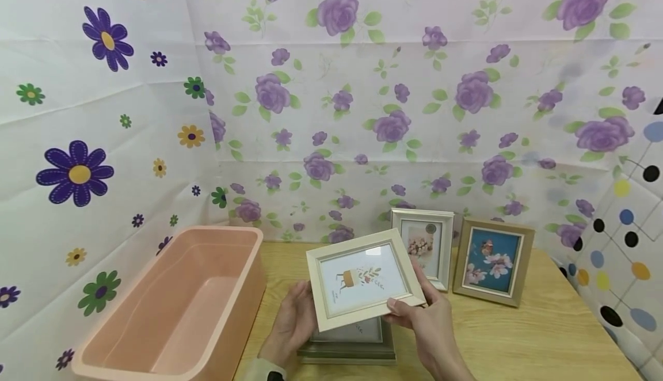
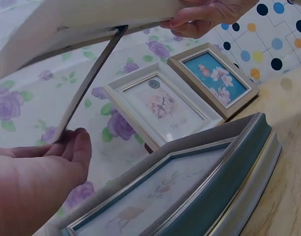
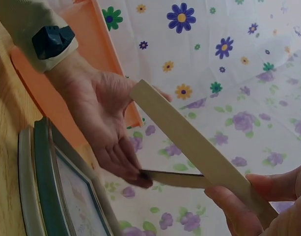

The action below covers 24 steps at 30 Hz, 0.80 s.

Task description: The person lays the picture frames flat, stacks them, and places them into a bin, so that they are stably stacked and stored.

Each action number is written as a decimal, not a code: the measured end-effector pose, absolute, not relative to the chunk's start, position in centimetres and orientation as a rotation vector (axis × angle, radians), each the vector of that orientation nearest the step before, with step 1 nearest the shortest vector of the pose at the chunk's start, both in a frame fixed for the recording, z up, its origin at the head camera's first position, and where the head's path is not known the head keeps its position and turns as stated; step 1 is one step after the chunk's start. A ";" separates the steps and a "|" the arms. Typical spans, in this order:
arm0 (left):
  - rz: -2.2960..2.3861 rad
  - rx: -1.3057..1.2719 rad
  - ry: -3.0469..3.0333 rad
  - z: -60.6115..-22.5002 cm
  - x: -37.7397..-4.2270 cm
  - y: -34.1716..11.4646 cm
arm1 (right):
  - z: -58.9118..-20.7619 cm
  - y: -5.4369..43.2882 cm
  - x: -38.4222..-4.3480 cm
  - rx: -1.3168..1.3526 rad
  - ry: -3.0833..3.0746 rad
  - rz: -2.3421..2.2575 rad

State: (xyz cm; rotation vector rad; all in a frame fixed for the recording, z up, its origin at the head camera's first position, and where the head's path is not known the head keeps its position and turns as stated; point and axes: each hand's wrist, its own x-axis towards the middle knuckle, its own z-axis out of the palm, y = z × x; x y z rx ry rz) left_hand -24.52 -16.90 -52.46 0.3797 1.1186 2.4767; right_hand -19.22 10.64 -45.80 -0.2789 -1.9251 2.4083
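Observation:
A cream picture frame [image 1: 313, 289] with a small animal print is held tilted above the table. My right hand [image 1: 432, 317] pinches its lower right corner, thumb on the front. Behind it, a thin stand leg [image 2: 91, 73] is swung out from the frame's back. The fingertips of my left hand [image 2: 42, 172] hold the free end of that leg; in the head view the frame partly hides this hand. Directly below lies a dark green picture frame [image 2: 248, 167], on top of a pale frame [image 2: 258, 191] in a stack.
A white frame [image 1: 446, 254] with a flower picture and a beige-gold frame [image 1: 461, 260] with a bird picture stand upright at the back right. A pink plastic tub [image 1: 248, 289] stands to the left on the wooden table [image 1: 549, 335]. Flowered sheets [image 1: 362, 139] hang behind.

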 end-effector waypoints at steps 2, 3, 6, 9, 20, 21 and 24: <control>2.491 0.428 1.143 -52.5 -24.5 -16.9 | -45.9 10.8 -19.1 -0.300 -1.932 2.403; 2.492 0.451 1.166 -52.4 -24.4 -16.9 | -46.0 10.8 -19.1 -0.310 -1.933 2.402; 2.491 0.509 1.276 -52.1 -24.1 -16.9 | -46.4 11.0 -19.1 -0.299 -1.935 2.400; 2.500 0.540 1.436 -51.6 -23.6 -16.8 | -46.9 11.1 -19.2 -0.294 -1.932 2.399; 2.186 0.539 2.179 -50.6 -20.9 -16.9 | -47.8 10.9 -18.9 -0.326 -1.939 2.398; 2.095 0.553 2.278 -50.6 -20.6 -16.9 | -47.8 10.9 -18.9 -0.330 -1.939 2.403; 1.793 0.535 2.571 -50.6 -19.8 -16.9 | -47.8 10.8 -18.7 -0.345 -1.953 2.408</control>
